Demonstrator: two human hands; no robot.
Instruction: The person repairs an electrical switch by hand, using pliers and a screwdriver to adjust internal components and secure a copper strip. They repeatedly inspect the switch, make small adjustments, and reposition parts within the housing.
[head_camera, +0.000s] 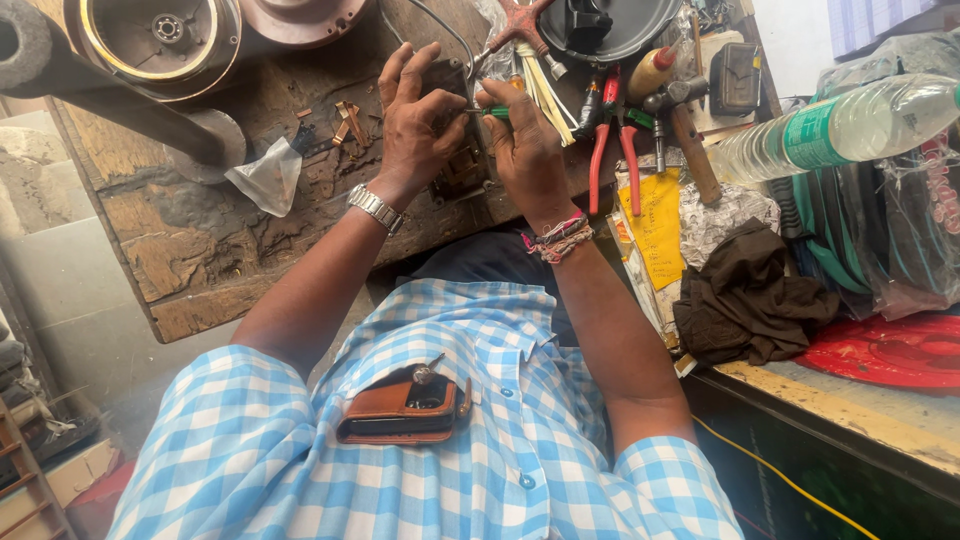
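On the worn wooden bench, far left, sits a round motor housing, with a crumpled clear plastic bag and some bent copper strips beside it.

My left hand, the one with the metal watch, is curled over a dark metal part. The fingers grip its top edge and press it to the bench.

The part lies between my two hands, mid-bench and just ahead of my chest.

My right hand is closed around a green-handled screwdriver. The tip points left into the part, but my fingers hide where it touches.

To do this well, I think:
- the left hand has to pin the part so it can't twist
- the driver should stay in line with whatever it is seated in
- pressure should be light, since a slip would go straight into my left fingers

Right of the hands lie red-handled pliers and a hammer, near each other. Further right are a yellow paper, a brown cloth and a plastic bottle on its side. A red disc is at the far right.
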